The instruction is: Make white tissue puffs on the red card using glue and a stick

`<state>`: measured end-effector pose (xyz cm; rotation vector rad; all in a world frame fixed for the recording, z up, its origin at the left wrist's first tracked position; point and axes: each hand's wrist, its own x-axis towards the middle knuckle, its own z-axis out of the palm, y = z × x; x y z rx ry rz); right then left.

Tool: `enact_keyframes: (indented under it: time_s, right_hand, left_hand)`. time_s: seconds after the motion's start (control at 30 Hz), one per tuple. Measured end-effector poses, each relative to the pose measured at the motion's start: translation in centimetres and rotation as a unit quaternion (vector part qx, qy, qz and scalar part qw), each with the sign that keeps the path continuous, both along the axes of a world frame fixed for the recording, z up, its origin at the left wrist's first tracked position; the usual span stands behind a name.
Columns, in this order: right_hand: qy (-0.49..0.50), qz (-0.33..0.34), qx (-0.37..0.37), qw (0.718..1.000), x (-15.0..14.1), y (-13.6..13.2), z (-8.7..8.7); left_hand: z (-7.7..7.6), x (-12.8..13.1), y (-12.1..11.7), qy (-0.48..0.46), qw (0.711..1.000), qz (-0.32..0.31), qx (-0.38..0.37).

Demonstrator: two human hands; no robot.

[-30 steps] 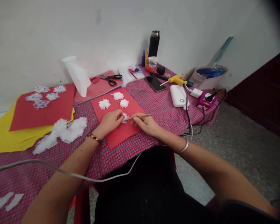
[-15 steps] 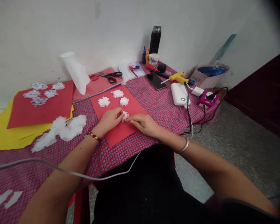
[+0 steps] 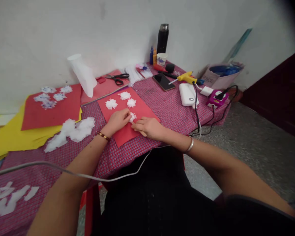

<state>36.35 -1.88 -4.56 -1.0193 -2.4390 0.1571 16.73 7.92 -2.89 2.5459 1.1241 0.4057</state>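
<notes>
A small ruffled white paper flower lies on the red sheet before me. My left hand is closed at the flower's left side, its thumb and fingertips pinching the edge. From the right, my right hand reaches in with fingers stretched out low over the sheet, fingertips at the flower's lower edge. The palm side is hidden. Beyond my hands, more white flowers sit on the same sheet.
At left, blue-speckled white flowers rest on another red sheet, near white paper pieces. Scissors, a phone, a yellow glue gun and a white power bank lie farther back. A white cable crosses in front.
The camera view has shifted slightly. My right hand's fingers have flattened and moved closer under the flower; my left hand stays at its left side.
</notes>
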Motion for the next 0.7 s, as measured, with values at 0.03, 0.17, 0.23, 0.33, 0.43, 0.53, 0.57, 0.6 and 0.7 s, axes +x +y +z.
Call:
enact_keyframes:
  time_s: [0.03,0.17,0.23,0.33,0.43,0.53,0.57,0.6,0.7]
  right_hand:
    - [0.039,-0.004,-0.013,0.999,0.0,0.0,0.0]
    - [0.292,-0.045,-0.115,0.948,0.6,0.3,0.1]
    - [0.36,-0.065,-0.145,0.919,0.9,0.6,0.1]
    - [0.391,-0.078,-0.163,0.903,1.2,1.0,0.2]
    - [0.407,-0.074,-0.185,0.891,1.2,1.2,0.2]
    - [0.421,-0.071,-0.193,0.884,1.1,1.2,0.2]
    - [0.427,-0.071,-0.193,0.881,1.1,1.2,0.2]
    - [0.432,-0.072,-0.194,0.878,1.1,1.2,0.3]
    - [0.445,-0.074,-0.204,0.869,1.2,1.0,0.4]
  left_hand:
    - [0.0,0.0,0.0,0.0,1.0,-0.002,0.002]
    - [-0.1,-0.2,0.0,-0.007,1.0,-0.008,0.007]
    - [-0.2,-0.3,0.2,-0.017,1.0,-0.008,0.006]
    - [-0.4,-0.6,0.3,-0.035,0.999,-0.007,-0.003]
    - [-0.3,-0.8,0.0,-0.047,0.999,-0.013,-0.02]
    - [-0.3,-0.9,-0.3,-0.055,0.998,-0.008,-0.032]
    - [-0.3,-0.9,-0.4,-0.061,0.998,-0.003,-0.033]
    - [-0.4,-0.9,-0.4,-0.071,0.997,0.004,-0.034]
    - [-0.8,-1.0,0.0,-0.113,0.992,0.028,-0.044]
